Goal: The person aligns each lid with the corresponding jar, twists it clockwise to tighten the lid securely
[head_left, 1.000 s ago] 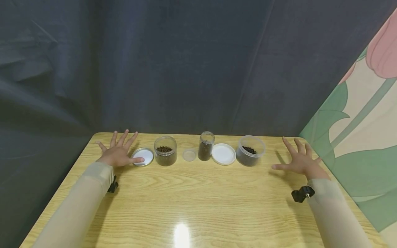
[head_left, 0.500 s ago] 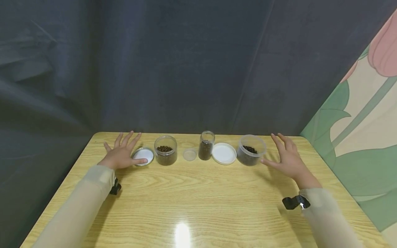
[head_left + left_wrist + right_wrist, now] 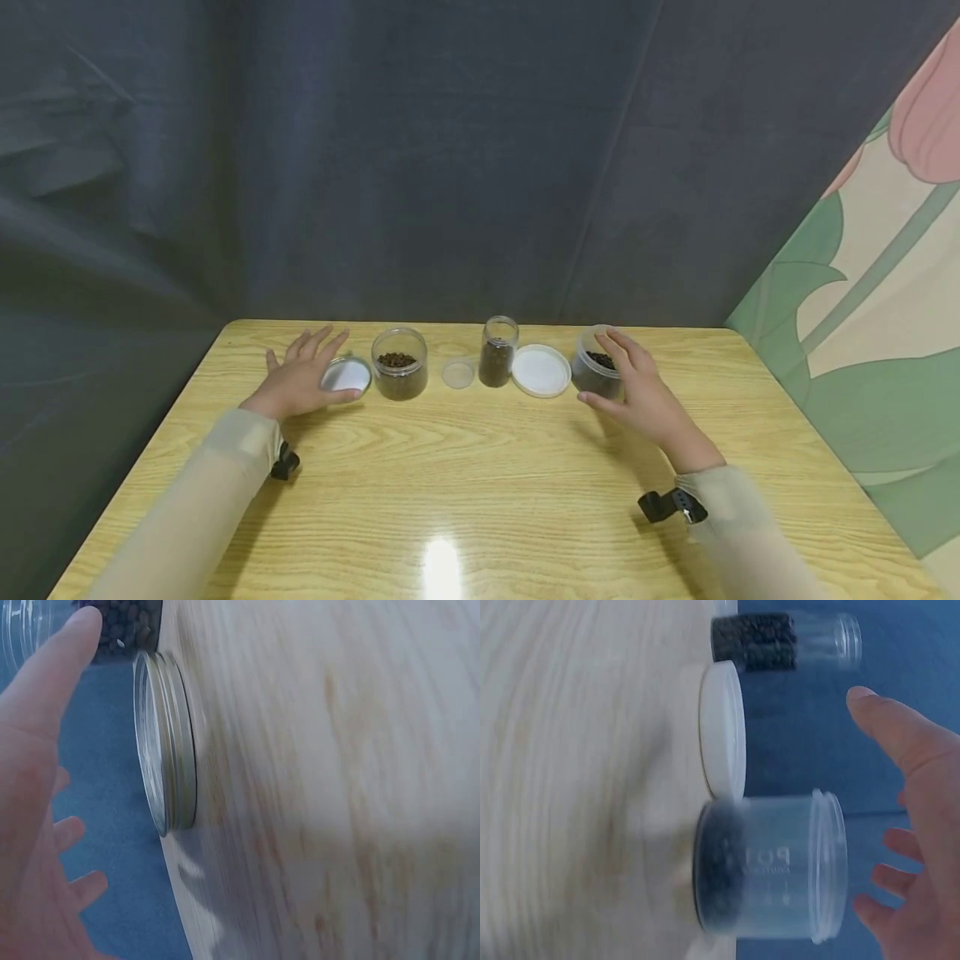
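In the head view my left hand (image 3: pixel 298 388) hovers beside a metal-rimmed lid (image 3: pixel 347 377), fingers spread. The left wrist view has that lid (image 3: pixel 169 742) lying on the wood, apart from the hand. Right of it stands an uncapped clear jar (image 3: pixel 401 375) part filled with brown bean-like pieces. My right hand (image 3: pixel 639 398) is over the right side of a translucent plastic tub (image 3: pixel 596 382) holding dark pieces, and hides part of it. From the right wrist, a gap shows between the relaxed fingers and the tub's open rim (image 3: pixel 829 866). Neither hand holds anything.
Between the jar and the tub are a small clear lid (image 3: pixel 457 373), a narrow uncapped jar (image 3: pixel 497 362) of dark contents and a white lid (image 3: pixel 541 372). All stand along the back of the wooden table (image 3: pixel 465 483), before a dark curtain (image 3: pixel 450 167).
My right hand has moved left from the table's right side to above the tub. The left hand has shifted slightly right toward the metal-rimmed lid. The containers have not moved.
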Demonstrator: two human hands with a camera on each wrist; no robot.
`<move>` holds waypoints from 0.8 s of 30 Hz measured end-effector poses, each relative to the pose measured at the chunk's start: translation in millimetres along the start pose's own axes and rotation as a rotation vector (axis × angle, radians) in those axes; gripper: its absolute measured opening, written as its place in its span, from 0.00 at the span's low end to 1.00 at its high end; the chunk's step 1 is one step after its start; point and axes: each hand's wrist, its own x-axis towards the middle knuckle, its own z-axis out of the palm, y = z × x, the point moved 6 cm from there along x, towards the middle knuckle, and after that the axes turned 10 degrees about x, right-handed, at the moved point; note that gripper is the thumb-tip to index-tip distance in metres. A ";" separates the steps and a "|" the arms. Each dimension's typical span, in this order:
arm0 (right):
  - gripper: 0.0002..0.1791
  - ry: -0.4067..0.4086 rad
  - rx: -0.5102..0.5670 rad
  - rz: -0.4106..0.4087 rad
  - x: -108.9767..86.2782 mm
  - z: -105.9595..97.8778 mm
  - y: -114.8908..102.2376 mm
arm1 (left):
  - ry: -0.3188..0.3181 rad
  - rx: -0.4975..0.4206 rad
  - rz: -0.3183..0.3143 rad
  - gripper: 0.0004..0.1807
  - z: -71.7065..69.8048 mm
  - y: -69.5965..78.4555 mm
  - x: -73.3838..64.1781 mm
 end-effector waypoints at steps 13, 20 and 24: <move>0.44 0.126 0.088 -0.050 10.2 18.8 -22.6 | 0.007 0.006 0.004 0.56 -1.1 12.9 -1.7; 0.43 0.079 0.116 -0.078 17.8 38.0 -37.3 | 0.014 -0.009 0.008 0.55 -4.4 20.4 -4.4; 0.42 0.048 0.129 -0.086 20.3 51.0 -44.7 | 0.012 -0.016 0.009 0.55 -2.3 21.1 -3.2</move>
